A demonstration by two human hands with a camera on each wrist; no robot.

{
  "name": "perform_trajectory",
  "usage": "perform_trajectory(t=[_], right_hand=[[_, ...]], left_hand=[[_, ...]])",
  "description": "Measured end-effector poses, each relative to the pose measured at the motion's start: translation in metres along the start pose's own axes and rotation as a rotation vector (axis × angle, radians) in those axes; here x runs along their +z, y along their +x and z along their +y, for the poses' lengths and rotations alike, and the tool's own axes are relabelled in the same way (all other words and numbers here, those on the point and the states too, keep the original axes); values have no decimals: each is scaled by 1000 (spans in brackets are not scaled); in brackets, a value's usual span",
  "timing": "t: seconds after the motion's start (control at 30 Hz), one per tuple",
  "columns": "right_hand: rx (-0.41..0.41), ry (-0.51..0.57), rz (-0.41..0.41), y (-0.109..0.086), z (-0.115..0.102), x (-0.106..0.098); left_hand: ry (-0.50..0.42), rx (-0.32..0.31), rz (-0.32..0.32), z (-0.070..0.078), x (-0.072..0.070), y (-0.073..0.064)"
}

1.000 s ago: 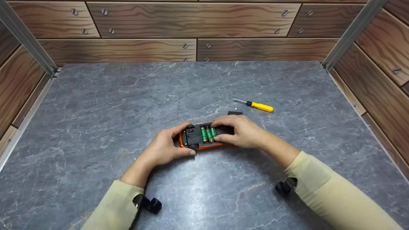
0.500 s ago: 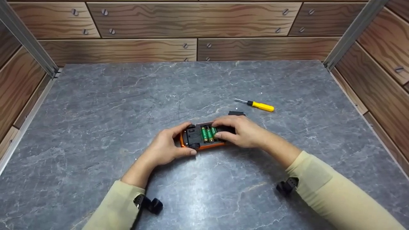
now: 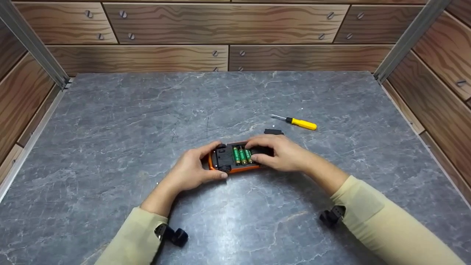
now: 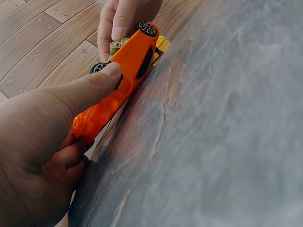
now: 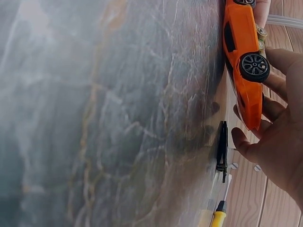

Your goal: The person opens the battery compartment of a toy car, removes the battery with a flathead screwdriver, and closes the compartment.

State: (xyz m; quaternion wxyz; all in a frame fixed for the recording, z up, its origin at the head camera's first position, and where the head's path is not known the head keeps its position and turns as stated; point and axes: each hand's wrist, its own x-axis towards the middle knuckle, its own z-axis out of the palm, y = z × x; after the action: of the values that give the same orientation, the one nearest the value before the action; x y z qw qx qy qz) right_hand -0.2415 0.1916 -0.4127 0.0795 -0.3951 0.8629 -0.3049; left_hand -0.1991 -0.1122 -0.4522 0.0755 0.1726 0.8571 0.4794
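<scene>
An orange toy car lies wheels-up on the table, its black underside facing me. Its battery bay holds green batteries side by side. My left hand grips one end of the car, thumb along the near side and fingers at the far side; the left wrist view shows the thumb by a wheel. Over the other end, my right hand has its thumb and a finger at opposite ends of the rightmost battery, pinching it. Battery ends stand above the car's edge in the right wrist view.
Behind my right hand lies a small black cover. Farther back is a yellow-handled screwdriver, its shaft pointing left. Tiny light bits dot the grey marbled table. Wood-patterned walls enclose the back and sides.
The rightmost battery, earlier tilted, now lies straighter beside the others. The right thumb has shifted slightly right along with it. My left hand keeps its grip on the car.
</scene>
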Motion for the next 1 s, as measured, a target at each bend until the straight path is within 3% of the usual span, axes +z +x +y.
perform_trajectory(t=[0.77, 1.0], right_hand=[[27, 74, 4, 1, 3, 1], [49, 96, 4, 1, 5, 3]], left_hand=[[8, -10, -5, 0, 0, 0], [17, 22, 1, -1, 0, 1]])
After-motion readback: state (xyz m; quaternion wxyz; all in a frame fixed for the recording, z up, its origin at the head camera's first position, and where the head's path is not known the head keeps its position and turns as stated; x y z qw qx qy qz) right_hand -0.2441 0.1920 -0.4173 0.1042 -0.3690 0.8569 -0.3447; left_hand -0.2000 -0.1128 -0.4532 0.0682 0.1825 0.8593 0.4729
